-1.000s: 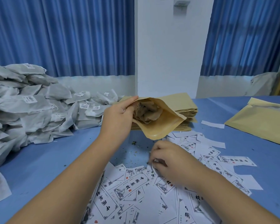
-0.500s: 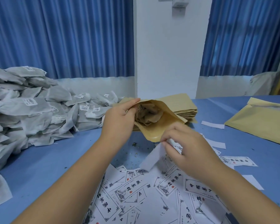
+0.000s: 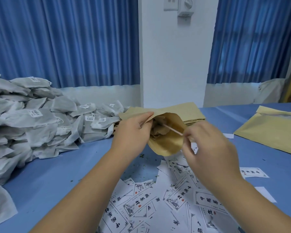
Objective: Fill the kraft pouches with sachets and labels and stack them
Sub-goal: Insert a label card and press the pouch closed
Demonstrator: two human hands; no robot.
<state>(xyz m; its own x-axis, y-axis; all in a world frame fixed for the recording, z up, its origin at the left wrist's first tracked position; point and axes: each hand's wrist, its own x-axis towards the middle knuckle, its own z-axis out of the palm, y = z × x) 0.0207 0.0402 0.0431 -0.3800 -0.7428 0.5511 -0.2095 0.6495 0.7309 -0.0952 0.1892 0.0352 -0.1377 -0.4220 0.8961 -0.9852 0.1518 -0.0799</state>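
My left hand (image 3: 133, 132) grips the open mouth of a kraft pouch (image 3: 168, 142) held above the blue table (image 3: 57, 174). Crumpled sachet material shows inside the pouch. My right hand (image 3: 207, 148) pinches a paper label (image 3: 172, 129), seen edge-on, with its far end inside the pouch mouth. A loose heap of printed labels (image 3: 166, 200) lies on the table below my arms. Grey-white sachets (image 3: 40, 121) are piled at the left. A stack of empty kraft pouches (image 3: 188, 113) lies flat behind the held pouch.
More kraft pouches (image 3: 272, 132) lie flat at the right of the table. Small crumbs of herb (image 3: 141, 156) dot the table near the labels. One sachet (image 3: 0, 204) lies at the near left edge. A white pillar and blue curtains stand behind.
My right hand lifted a label off the heap and carried it up to the pouch mouth, where its end now enters. My left hand kept holding the pouch open.
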